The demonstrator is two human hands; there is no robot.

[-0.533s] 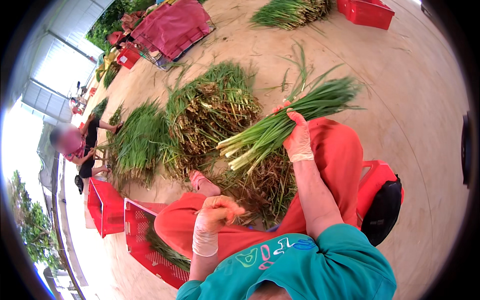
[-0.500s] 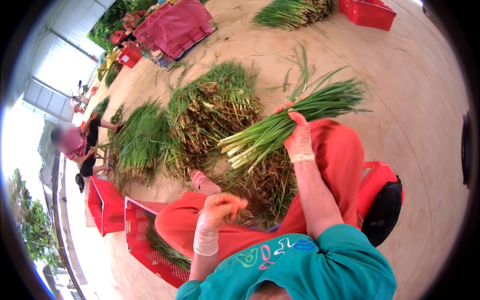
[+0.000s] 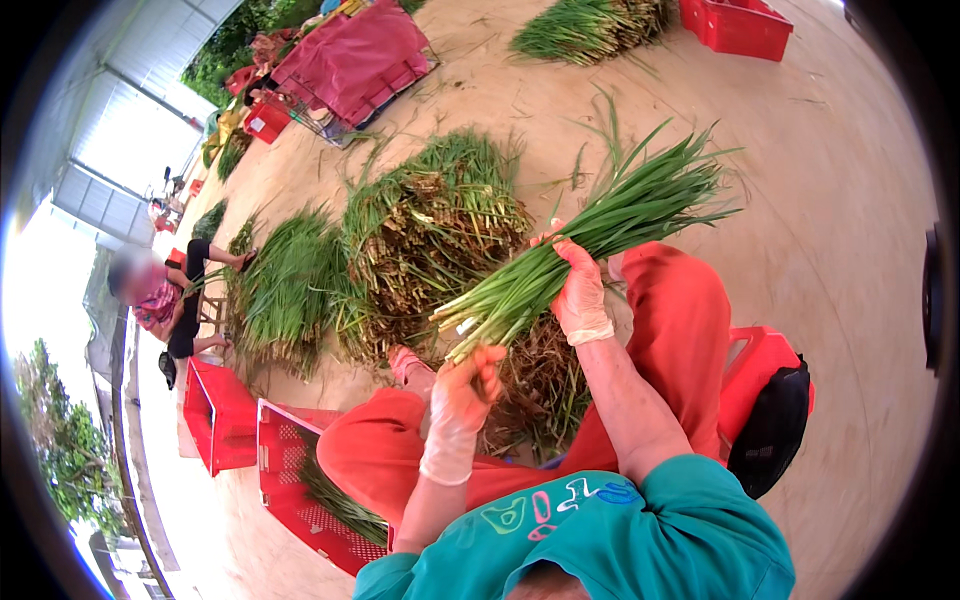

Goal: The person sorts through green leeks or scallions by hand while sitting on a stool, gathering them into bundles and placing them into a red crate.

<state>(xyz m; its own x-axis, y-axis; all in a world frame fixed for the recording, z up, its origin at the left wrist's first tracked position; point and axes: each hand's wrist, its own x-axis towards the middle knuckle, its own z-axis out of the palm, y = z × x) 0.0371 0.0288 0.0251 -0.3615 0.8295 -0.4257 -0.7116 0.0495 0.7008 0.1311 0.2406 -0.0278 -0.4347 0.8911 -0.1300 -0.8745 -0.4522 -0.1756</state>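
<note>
A bunch of green onions (image 3: 590, 240) lies across my lap, white ends toward the left and green tops toward the upper right. My right hand (image 3: 580, 290), in a thin clear glove, grips the bunch around its middle. My left hand (image 3: 462, 385), also gloved, touches the white root ends (image 3: 470, 325) with curled fingers. Below the bunch, between my orange-trousered knees, is a heap of brown roots and trimmings (image 3: 535, 385).
A big pile of untrimmed green onions (image 3: 430, 230) lies ahead on the concrete floor, a greener pile (image 3: 285, 285) to its left. Red crates (image 3: 300, 480) stand at my left. Another person (image 3: 165, 300) sits far left. More onions (image 3: 590, 22) and a red crate (image 3: 735, 25) lie far back.
My left hand has risen from above my knee to the white ends of the bunch. My right hand keeps hold of the bunch, which has barely shifted.
</note>
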